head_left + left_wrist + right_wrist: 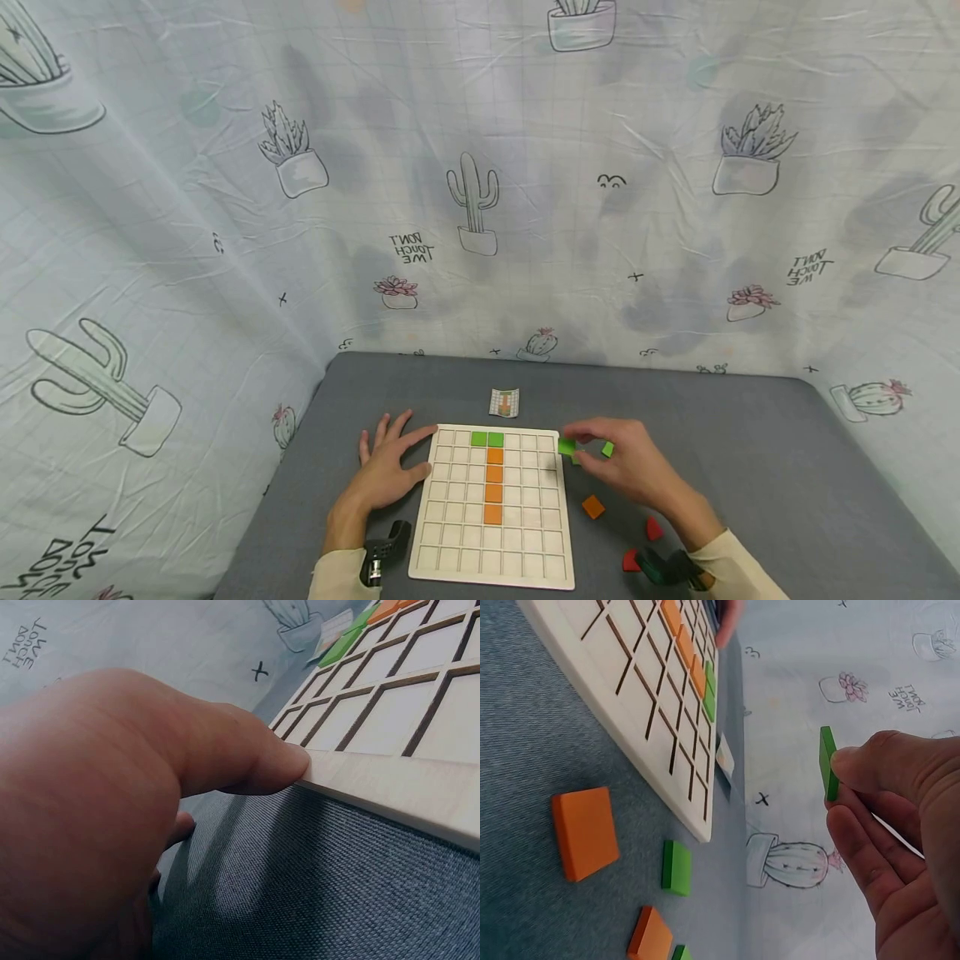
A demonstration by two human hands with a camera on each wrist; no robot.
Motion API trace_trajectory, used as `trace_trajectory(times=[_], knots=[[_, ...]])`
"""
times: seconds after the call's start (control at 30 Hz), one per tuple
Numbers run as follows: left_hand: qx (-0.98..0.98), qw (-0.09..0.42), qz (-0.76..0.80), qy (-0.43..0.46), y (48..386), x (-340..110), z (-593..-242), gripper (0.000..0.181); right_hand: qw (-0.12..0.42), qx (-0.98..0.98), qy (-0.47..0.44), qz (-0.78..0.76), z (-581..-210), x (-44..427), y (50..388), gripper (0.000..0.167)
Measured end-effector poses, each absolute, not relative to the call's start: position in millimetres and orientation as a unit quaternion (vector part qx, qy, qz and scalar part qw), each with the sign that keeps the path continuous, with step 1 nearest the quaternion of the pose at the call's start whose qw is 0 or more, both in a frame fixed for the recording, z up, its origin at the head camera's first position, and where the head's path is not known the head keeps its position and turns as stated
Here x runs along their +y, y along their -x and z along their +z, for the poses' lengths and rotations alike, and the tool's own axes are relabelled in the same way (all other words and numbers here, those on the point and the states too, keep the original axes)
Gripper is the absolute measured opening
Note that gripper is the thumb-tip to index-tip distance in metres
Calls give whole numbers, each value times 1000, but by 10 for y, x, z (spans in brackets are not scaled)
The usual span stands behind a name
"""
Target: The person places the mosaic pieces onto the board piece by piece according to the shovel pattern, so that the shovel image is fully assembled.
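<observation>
A pale wooden grid board (457,558) lies on the grey table, with two green squares (487,439) in its top row and a column of orange squares (493,483) below the right one. My left hand (382,475) rests at the board's upper left edge; its thumb (277,765) touches the rim in the left wrist view. By the upper right corner, my right hand (630,462) pinches a green square tile (827,763) between thumb and fingers, held above the table.
Right of the board lie a loose orange tile (593,507), a green tile (607,449) and red pieces (654,528). The right wrist view shows another orange tile (651,934). Behind the board is a small printed card (505,402). A patterned curtain (555,208) hangs behind the table.
</observation>
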State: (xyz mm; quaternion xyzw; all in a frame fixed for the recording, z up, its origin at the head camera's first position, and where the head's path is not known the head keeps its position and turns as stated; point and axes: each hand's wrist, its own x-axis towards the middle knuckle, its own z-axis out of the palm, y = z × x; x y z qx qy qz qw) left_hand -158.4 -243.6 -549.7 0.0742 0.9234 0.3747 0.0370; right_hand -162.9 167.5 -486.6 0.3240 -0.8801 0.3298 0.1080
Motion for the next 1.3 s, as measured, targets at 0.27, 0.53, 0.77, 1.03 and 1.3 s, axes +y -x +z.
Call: trace_trajectory(times=[0.27, 0.53, 0.77, 1.03, 1.3], knots=[[923, 36, 375, -75, 1581, -2433, -5495, 60, 90, -870, -341, 344, -4859, 1547, 1738, 36], [923, 34, 374, -77, 1580, -2440, -5500, 60, 89, -864, -362, 338, -4893, 1440, 1847, 36], [924, 33, 372, -78, 1585, -2445, -5513, 60, 63, -861, -363, 352, -4898, 1350, 1928, 34], [923, 33, 376, -73, 1574, -2421, -5485, 60, 49, -858, -366, 357, -4941, 1229, 2019, 33], [925, 30, 373, -70, 1568, -2403, -5469, 60, 20, -867, -352, 353, -5042, 1146, 2109, 32]])
